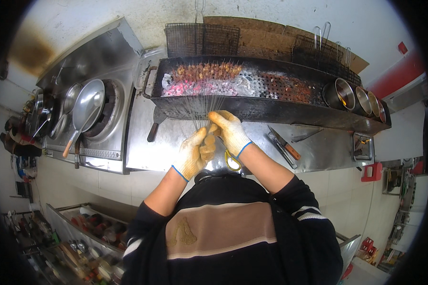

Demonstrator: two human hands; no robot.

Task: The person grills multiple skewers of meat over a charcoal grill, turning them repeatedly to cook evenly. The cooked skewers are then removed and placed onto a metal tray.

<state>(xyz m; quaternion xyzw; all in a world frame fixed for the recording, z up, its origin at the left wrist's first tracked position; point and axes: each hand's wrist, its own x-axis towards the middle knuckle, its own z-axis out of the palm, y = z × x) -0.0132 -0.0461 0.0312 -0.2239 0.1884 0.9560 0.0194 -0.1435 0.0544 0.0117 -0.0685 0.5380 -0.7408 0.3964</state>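
Both hands wear cotton work gloves with blue cuffs. My left hand is closed around the lower ends of a bundle of thin metal skewers. Touching the same ends from the right is my right hand, its thumb and fingers closed on them. The skewers fan out over the front wall of a long black charcoal grill. Their far ends carry browned meat chunks above glowing coals. Yellow-handled scissors are beside my right wrist, partly hidden.
A scraper leans near the grill's left end. On the steel counter at right lie a knife and metal tongs. Metal bowls stand on the grill's right end. Left is a wok on a burner; wire grill baskets stand behind.
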